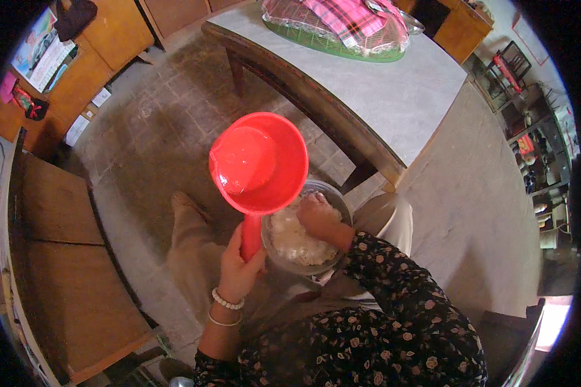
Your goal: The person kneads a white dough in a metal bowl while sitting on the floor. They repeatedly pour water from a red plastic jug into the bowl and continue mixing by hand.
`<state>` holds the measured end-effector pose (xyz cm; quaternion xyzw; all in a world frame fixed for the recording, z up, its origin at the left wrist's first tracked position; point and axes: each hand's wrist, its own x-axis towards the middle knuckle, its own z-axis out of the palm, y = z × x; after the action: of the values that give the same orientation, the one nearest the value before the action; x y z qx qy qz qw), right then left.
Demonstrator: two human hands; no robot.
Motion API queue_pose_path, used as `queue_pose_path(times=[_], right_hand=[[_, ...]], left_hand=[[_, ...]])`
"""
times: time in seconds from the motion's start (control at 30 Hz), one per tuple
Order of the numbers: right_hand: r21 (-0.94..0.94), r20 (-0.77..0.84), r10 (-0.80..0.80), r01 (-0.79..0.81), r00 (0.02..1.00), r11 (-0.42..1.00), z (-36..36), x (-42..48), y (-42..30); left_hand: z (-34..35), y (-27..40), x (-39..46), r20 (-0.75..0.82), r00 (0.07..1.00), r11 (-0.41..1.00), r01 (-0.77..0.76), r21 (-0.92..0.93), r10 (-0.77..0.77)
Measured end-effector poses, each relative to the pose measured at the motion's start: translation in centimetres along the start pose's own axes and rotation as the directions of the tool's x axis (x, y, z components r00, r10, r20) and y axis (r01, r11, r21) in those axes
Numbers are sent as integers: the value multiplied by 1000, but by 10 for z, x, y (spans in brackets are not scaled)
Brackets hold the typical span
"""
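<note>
My left hand grips the handle of a red plastic water dipper, raised beside and partly over a metal bowl. Some clear liquid seems to glisten at the bottom of the dipper. Inside the bowl lies a white floury mass, wet and lumpy in places. My right hand reaches into the bowl and rests on that mass; its fingers are partly hidden, so I cannot see whether they close on anything. The bowl sits at my lap, between my knees.
A grey-topped wooden table stands ahead, bearing a green-rimmed mesh food cover with a pink plaid cloth. To the left is a wooden bench. Wooden cabinets line the far left, and a cluttered rack stands at right.
</note>
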<state>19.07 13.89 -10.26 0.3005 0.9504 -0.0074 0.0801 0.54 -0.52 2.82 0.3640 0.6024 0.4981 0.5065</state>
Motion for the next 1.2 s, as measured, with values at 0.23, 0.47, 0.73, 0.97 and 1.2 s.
queue_pose_path(times=[0.23,0.47,0.73,0.97,1.2], right_hand=[[165,-23,7,-3,1000,986,-20,-22,31],[236,-141,48,-13,989,972,-2,-25,26],[246,-86,85,-61,993,967,-4,-29,27],[239,-179,114,-69,977,968,-6,-33,24],[254,-33,149,-136,988,958,-1,-30,22]], left_hand=[[-12,-7,-8,-35,997,964,-63,258,74],[-18,-4,-15,-11,945,813,-275,513,326],[-19,7,-26,14,955,735,-238,635,297],[-19,12,-31,39,935,679,-283,677,352],[-14,30,-33,-20,1000,999,18,41,-18]])
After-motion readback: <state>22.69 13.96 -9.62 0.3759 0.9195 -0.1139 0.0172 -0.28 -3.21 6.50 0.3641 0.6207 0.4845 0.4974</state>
